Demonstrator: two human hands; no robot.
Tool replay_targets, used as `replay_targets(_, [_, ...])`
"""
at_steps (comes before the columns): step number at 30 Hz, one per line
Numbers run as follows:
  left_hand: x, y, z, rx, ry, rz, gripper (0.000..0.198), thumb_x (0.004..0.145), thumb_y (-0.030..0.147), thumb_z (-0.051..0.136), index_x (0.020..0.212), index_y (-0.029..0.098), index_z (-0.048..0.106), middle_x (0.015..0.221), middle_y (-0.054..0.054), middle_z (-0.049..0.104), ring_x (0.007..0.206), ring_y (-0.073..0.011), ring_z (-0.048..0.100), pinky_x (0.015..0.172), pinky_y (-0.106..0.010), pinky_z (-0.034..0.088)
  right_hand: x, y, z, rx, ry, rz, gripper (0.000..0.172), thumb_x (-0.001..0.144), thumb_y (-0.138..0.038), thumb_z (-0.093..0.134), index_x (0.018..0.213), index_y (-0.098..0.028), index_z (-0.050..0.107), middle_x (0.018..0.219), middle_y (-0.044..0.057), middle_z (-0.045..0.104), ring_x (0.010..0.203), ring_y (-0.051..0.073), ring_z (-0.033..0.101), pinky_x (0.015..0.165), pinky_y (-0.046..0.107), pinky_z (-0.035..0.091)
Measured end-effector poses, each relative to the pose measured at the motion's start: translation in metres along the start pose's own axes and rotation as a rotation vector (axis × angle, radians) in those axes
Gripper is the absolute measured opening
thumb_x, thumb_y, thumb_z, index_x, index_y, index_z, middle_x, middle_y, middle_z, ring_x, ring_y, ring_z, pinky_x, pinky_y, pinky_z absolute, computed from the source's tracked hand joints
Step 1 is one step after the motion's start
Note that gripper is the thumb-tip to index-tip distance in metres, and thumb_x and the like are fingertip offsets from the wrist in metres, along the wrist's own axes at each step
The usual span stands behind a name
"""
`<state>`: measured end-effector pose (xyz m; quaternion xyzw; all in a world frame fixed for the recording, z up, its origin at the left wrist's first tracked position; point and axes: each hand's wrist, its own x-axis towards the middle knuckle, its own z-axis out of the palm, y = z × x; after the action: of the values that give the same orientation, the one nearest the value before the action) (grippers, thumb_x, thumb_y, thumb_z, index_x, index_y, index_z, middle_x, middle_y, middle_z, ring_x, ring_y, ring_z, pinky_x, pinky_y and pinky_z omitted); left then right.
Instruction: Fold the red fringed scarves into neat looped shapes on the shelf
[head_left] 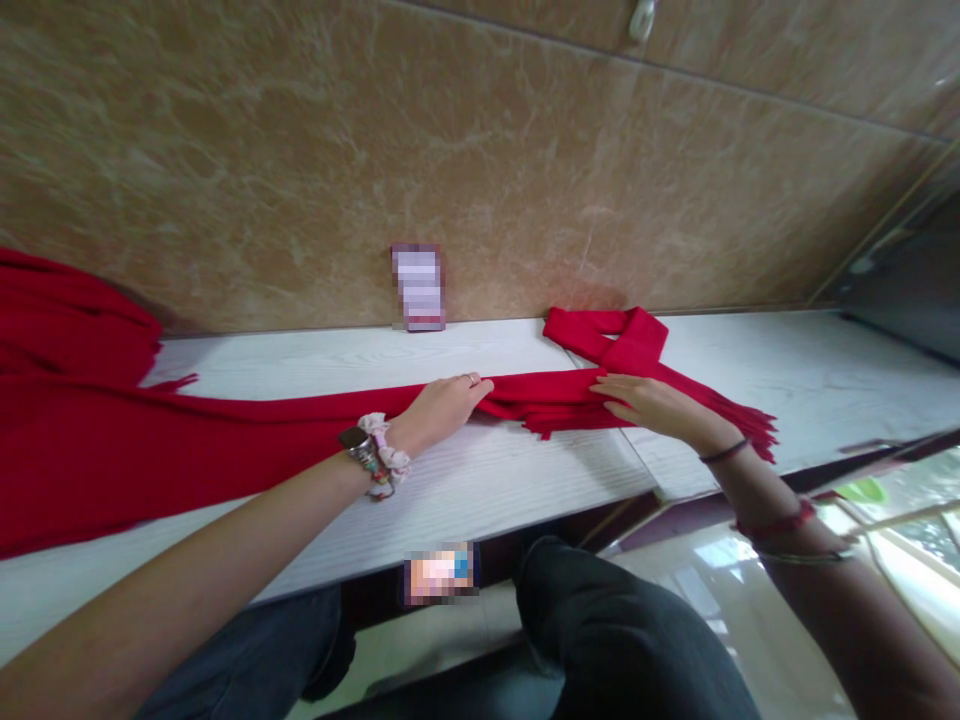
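A long red scarf (247, 440) lies along the white wood-grain table, wide at the left and gathered into a narrow folded strip toward the right. My left hand (442, 410) is closed on the strip near its middle, its fingertips partly hidden by the cloth. Fringe hangs from the fold between my hands. Resting on the strip's right part is my right hand (645, 405), with its fingers stretched out and apart. Just behind it, another folded red fringed length (637, 340) loops over itself; whether it joins the strip I cannot tell.
More red fabric (67, 320) is heaped at the far left. A blurred phone-like rectangle (420, 288) stands against the brown marbled wall (300, 170). Another blurred, bright-faced object (441, 573) is below the table's front edge, near my legs (615, 620).
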<state>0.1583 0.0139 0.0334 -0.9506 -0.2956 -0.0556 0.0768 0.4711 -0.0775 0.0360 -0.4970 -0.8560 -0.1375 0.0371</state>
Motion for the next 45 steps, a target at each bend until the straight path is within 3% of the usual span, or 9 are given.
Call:
replay_targets(7, [0.007,-0.008,0.002,-0.193,0.071,-0.039,0.038,0.074,-0.004,0.036,0.1,0.013,0.058,0.1,-0.008,0.058,0.091,-0.0177,0.057,0.084,-0.028,0.044,-0.003,-0.006,0.005,-0.086,0.036,-0.016,0.035,0.085,-0.012,0.046,0.117,-0.01,0.059,0.116,0.013,0.064,0.107,0.022,0.06,0.095,0.038,0.048])
replay_targets(11, [0.013,-0.01,0.005,-0.268,0.097,-0.053,0.02,0.082,0.011,0.043,0.094,0.014,0.059,0.096,-0.008,0.06,0.092,-0.0196,0.056,0.087,-0.032,0.044,0.001,-0.015,0.01,-0.078,0.104,0.024,0.032,0.085,-0.02,0.051,0.114,-0.01,0.061,0.114,0.015,0.065,0.107,0.025,0.06,0.094,0.04,0.048])
replay_targets(14, [0.017,-0.01,0.004,-0.245,0.117,-0.092,0.021,0.088,0.02,0.04,0.09,0.014,0.06,0.092,-0.008,0.062,0.089,-0.0202,0.057,0.084,-0.034,0.045,0.008,-0.023,0.012,-0.096,0.118,0.06,0.031,0.084,-0.02,0.053,0.111,-0.01,0.062,0.111,0.016,0.066,0.103,0.026,0.062,0.091,0.04,0.048])
replay_targets(21, [0.019,-0.015,0.001,-0.123,0.089,-0.126,0.025,0.087,0.011,0.037,0.097,0.012,0.06,0.1,-0.01,0.059,0.09,-0.0199,0.058,0.081,-0.031,0.045,0.013,-0.025,0.015,-0.136,0.079,0.136,0.037,0.081,-0.003,0.038,0.11,-0.01,0.061,0.104,0.015,0.068,0.087,0.021,0.066,0.076,0.03,0.052])
replay_targets(25, [0.016,-0.013,0.006,-0.11,0.077,-0.059,0.031,0.083,0.004,0.035,0.102,0.013,0.058,0.102,-0.009,0.055,0.088,-0.0173,0.057,0.08,-0.028,0.045,0.012,-0.024,0.016,-0.096,0.107,0.126,0.043,0.08,-0.001,0.036,0.118,-0.01,0.056,0.11,0.013,0.066,0.094,0.02,0.065,0.081,0.031,0.052])
replay_targets(30, [0.017,-0.008,0.011,-0.116,0.057,-0.037,0.032,0.082,0.004,0.036,0.103,0.013,0.058,0.101,-0.009,0.054,0.085,-0.0174,0.056,0.08,-0.029,0.044,0.012,-0.026,0.016,-0.159,0.093,0.132,0.033,0.085,-0.008,0.038,0.11,-0.01,0.06,0.109,0.016,0.066,0.095,0.024,0.064,0.08,0.034,0.053])
replay_targets(36, [0.02,-0.01,-0.005,-0.121,0.14,-0.027,0.035,0.081,0.001,0.031,0.096,0.012,0.06,0.095,-0.009,0.052,0.082,-0.0176,0.053,0.078,-0.029,0.044,-0.002,-0.018,0.023,-0.166,0.207,0.191,0.041,0.089,-0.006,0.03,0.126,-0.005,0.048,0.126,0.02,0.056,0.109,0.025,0.058,0.084,0.035,0.052])
replay_targets(40, [0.021,-0.002,-0.01,-0.162,0.17,0.028,0.039,0.074,-0.005,0.031,0.092,0.014,0.06,0.091,-0.006,0.052,0.085,-0.0166,0.052,0.079,-0.028,0.044,-0.012,-0.02,0.026,-0.135,0.19,0.23,0.044,0.086,-0.004,0.031,0.127,-0.008,0.047,0.123,0.017,0.058,0.107,0.023,0.06,0.087,0.035,0.052])
replay_targets(45, [0.018,0.02,0.01,-0.153,0.085,0.052,0.031,0.079,0.005,0.045,0.107,0.014,0.058,0.1,-0.008,0.053,0.089,-0.0173,0.054,0.081,-0.028,0.044,-0.016,-0.029,0.019,-0.223,0.111,0.162,0.055,0.079,0.002,0.033,0.131,-0.011,0.044,0.125,0.017,0.056,0.104,0.025,0.061,0.08,0.035,0.055])
